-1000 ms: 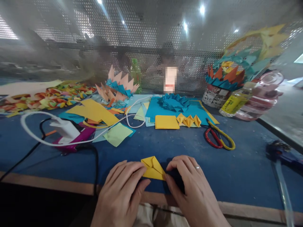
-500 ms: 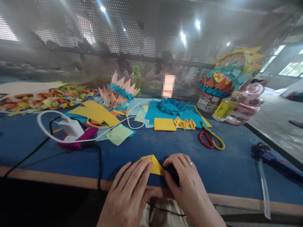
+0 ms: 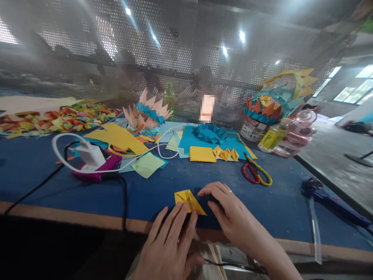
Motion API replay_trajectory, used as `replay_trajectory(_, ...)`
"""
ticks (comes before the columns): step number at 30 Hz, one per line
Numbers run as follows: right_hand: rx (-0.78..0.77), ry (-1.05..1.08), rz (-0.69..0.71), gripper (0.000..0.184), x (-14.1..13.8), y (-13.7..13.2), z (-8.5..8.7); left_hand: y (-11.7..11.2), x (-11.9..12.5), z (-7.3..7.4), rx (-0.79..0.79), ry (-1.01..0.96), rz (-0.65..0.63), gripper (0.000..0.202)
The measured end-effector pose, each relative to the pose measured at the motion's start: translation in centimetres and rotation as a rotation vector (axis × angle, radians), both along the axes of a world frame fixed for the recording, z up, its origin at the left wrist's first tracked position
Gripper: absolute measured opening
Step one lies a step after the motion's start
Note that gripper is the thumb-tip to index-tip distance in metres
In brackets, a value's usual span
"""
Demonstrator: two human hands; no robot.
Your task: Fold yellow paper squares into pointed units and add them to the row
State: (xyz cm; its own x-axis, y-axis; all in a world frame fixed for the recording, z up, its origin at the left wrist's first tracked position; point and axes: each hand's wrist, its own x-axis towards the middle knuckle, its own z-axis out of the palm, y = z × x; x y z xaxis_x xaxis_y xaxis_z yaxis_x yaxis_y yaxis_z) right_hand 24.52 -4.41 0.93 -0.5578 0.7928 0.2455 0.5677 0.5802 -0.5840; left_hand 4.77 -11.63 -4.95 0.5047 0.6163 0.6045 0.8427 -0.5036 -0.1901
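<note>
A small piece of folded yellow paper (image 3: 186, 196) lies on the blue table near its front edge, creased into triangular flaps. My left hand (image 3: 171, 237) rests its outstretched fingertips on the paper's lower part, pressing it to the table and hiding some of it. Just right of the paper is my right hand (image 3: 225, 206), thumb and fingers apart with nothing between them. Beyond both hands lie a stack of yellow paper squares (image 3: 202, 154) and a row of folded yellow pieces (image 3: 225, 153).
Scissors (image 3: 256, 171) with red and yellow handles lie right of centre. A blue glue gun (image 3: 335, 200) is at the far right. Left stands a purple power strip (image 3: 96, 167) with cables. Behind are paper crowns (image 3: 148, 111), bottles (image 3: 274, 136) and a perforated metal screen (image 3: 186, 50).
My right hand has let go of the paper's right corner and moved slightly away. My left fingertips have slid down and right, uncovering more of the folded paper.
</note>
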Motion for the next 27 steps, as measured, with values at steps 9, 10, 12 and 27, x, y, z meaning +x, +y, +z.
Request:
replay_trajectory(9,0.127,-0.226,0.205,0.027,-2.4,4.1,1.3,0.2,-0.2,0.1,-0.045,-0.047,-0.004,0.045)
replay_trajectory(10,0.126,-0.236,0.203,0.023,-2.3,4.3,1.5,0.2,-0.2,0.3,-0.049,-0.073,-0.011,0.043)
replay_trajectory(12,0.118,-0.26,0.202,0.017,-1.8,4.3,1.8,0.3,-0.1,0.6,-0.048,-0.137,-0.03,0.042)
replay_trajectory(27,0.04,-0.272,0.18,0.007,0.1,2.1,2.1,0.9,-1.8,1.5,-0.097,-0.036,-0.204,0.037)
